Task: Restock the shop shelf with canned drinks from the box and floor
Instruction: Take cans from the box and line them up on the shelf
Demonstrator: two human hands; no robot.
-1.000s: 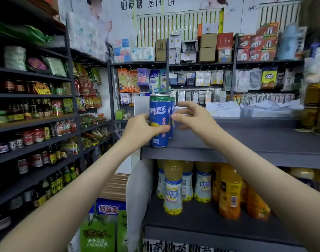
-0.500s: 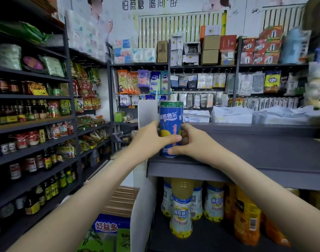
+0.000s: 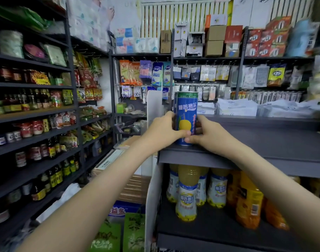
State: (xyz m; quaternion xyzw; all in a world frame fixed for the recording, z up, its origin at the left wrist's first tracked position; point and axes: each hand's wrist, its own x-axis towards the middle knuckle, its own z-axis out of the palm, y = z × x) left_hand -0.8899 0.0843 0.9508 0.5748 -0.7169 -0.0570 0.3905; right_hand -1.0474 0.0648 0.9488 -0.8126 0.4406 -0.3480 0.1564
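Note:
A tall blue drink can [image 3: 186, 113] with a green top and a yellow fruit picture stands upright at the left front corner of the dark grey top shelf [image 3: 264, 142]. A second can stands close behind it, mostly hidden. My left hand [image 3: 162, 132] wraps the can's left side, thumb across its lower front. My right hand [image 3: 208, 136] presses against its lower right side, fingertips at the base. Both hands touch the front can.
Yellow juice bottles [image 3: 187, 195] and orange bottles [image 3: 248, 202] fill the shelf below. A white side panel [image 3: 154, 104] rises left of the can. White bags [image 3: 235, 107] lie at the shelf's back. Dark racks of bottles and jars [image 3: 33, 128] line the left aisle. Green cartons [image 3: 132, 231] sit on the floor.
The can went from held above the shelf edge to standing on the shelf's front corner. Both hands slid lower onto its base. The view moved closer.

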